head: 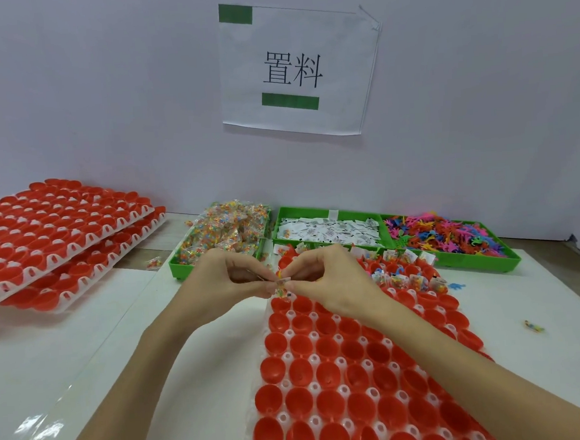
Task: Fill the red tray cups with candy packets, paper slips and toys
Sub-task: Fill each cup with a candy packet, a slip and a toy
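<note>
A white tray of red cups point(329, 364) lies in front of me; its far rows hold packets, slips and toys, and the near cups look bare. Above its far left corner my left hand point(231, 282) and my right hand point(323, 279) meet fingertip to fingertip. Together they pinch a small bundle point(282, 286): a candy packet with a paper slip and a bit of yellow toy. Behind stands a green bin with candy packets point(222, 233), paper slips point(330, 232) and coloured toys point(447, 234).
Two stacked trays of red cups point(53, 236) sit at the far left. A loose candy packet point(154, 263) lies beside the bin, a blue toy point(456, 286) and a small stray piece point(533, 326) to the right. A paper sign point(297, 71) hangs on the wall.
</note>
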A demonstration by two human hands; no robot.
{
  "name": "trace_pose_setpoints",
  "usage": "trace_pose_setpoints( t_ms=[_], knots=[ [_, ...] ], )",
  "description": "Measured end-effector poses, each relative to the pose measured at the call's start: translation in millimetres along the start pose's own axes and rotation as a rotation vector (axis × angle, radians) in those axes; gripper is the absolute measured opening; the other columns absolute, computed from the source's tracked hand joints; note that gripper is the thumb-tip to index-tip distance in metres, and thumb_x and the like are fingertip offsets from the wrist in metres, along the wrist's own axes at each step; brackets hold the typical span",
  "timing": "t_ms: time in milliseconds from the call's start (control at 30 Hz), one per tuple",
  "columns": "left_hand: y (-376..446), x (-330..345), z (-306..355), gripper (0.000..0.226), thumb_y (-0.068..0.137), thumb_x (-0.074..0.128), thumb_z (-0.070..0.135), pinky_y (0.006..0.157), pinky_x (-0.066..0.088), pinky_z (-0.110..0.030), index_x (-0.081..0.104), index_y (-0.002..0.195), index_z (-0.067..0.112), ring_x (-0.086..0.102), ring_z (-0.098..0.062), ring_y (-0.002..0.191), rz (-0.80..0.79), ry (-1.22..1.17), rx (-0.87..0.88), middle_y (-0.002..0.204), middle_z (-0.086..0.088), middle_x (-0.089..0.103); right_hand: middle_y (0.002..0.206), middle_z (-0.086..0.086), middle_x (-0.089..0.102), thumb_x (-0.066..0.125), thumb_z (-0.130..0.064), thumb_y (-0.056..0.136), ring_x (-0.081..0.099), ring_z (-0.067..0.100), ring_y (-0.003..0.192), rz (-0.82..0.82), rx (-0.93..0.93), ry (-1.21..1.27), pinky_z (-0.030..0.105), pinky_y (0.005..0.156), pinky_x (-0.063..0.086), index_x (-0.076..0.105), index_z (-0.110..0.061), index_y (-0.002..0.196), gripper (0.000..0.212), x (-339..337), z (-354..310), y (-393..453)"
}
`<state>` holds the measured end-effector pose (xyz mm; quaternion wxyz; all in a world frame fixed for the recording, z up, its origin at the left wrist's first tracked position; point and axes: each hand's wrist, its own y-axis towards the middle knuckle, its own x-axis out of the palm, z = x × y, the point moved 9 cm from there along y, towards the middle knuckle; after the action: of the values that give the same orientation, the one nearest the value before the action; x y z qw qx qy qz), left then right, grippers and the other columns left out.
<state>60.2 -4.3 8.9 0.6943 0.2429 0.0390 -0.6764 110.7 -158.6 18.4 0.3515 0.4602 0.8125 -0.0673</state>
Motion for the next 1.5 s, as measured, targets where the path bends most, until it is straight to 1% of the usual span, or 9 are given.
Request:
trace_pose_setpoints(
  t_ms=[433,600,800,933,1067,1167,1300,1400,1500],
  knots=[
    [3,14,0,0.014,0.078,0.087,0.003,0.077,0.062,-0.04,0.08,0.08,0.015,0.074,-0.017,0.072,-0.077,0.294,0.052,0.078,0.002,0.077,0.086,-0.009,0.072,0.081,-0.015,0.084,0.064,0.002,0.078,-0.059,-0.121,-0.321,0.01,0.073,0.05,0.077,-0.016,0.091,0.009,20,-13,-6],
    [1,22,14,0.01,0.08,0.087,0.009,0.076,0.061,-0.033,0.084,0.085,0.017,0.073,-0.012,0.075,-0.159,0.442,0.167,0.084,0.004,0.077,0.087,-0.002,0.076,0.08,-0.013,0.085,0.064,0.003,0.074,-0.124,-0.099,-0.373,0.005,0.064,0.047,0.081,-0.013,0.09,0.005,22,-16,-1],
    [-1,29,15,0.013,0.09,0.077,0.008,0.081,0.058,-0.02,0.083,0.094,0.019,0.071,-0.004,0.083,-0.249,0.543,0.182,0.094,0.009,0.075,0.09,-0.002,0.076,0.078,-0.021,0.09,0.068,0.007,0.082,-0.186,-0.04,-0.345,0.02,0.078,0.057,0.081,-0.016,0.095,0.008,21,-11,3],
    [2,21,10,0.015,0.086,0.081,0.005,0.078,0.059,-0.022,0.08,0.093,0.018,0.072,-0.004,0.078,-0.134,0.484,0.117,0.085,0.009,0.077,0.081,-0.005,0.071,0.081,-0.02,0.086,0.063,0.003,0.073,-0.213,-0.017,-0.354,0.024,0.077,0.058,0.079,-0.013,0.093,0.01,23,-9,6],
    [2,21,9,0.03,0.08,0.084,0.001,0.072,0.06,-0.026,0.062,0.094,0.017,0.071,-0.008,0.073,-0.084,0.456,0.097,0.08,0.007,0.075,0.07,-0.014,0.063,0.082,-0.019,0.082,0.057,-0.002,0.066,-0.235,0.04,-0.35,0.014,0.064,0.05,0.078,-0.017,0.085,0.005,24,-7,10],
    [4,25,12,0.024,0.078,0.084,0.0,0.069,0.057,-0.031,0.066,0.086,0.013,0.065,-0.007,0.066,-0.085,0.552,0.122,0.077,0.005,0.07,0.069,-0.016,0.06,0.082,-0.017,0.081,0.057,0.0,0.068,-0.222,0.093,-0.323,0.018,0.067,0.053,0.075,-0.022,0.08,0.008,25,-3,12],
    [4,34,24,0.008,0.08,0.084,0.006,0.068,0.053,-0.029,0.078,0.085,0.009,0.055,-0.005,0.064,-0.14,0.695,0.229,0.079,-0.002,0.069,0.068,-0.012,0.063,0.084,-0.024,0.082,0.056,-0.001,0.063,-0.197,0.112,-0.266,0.004,0.054,0.039,0.08,-0.014,0.089,0.012,24,2,11],
    [2,35,29,0.005,0.087,0.081,0.012,0.072,0.054,-0.029,0.082,0.091,0.012,0.065,-0.013,0.072,-0.166,0.731,0.247,0.085,-0.002,0.071,0.076,-0.011,0.069,0.077,-0.027,0.088,0.061,-0.001,0.069,-0.202,0.088,-0.232,0.012,0.064,0.045,0.082,-0.018,0.096,0.013,14,-2,6],
    [0,31,29,0.008,0.088,0.079,0.01,0.074,0.055,-0.023,0.082,0.094,0.016,0.068,-0.007,0.073,-0.166,0.72,0.232,0.087,0.003,0.072,0.076,-0.012,0.073,0.068,-0.028,0.095,0.063,-0.002,0.068,-0.143,0.091,-0.181,0.015,0.066,0.047,0.081,-0.026,0.099,0.014,-11,-5,-2]
  ],
)
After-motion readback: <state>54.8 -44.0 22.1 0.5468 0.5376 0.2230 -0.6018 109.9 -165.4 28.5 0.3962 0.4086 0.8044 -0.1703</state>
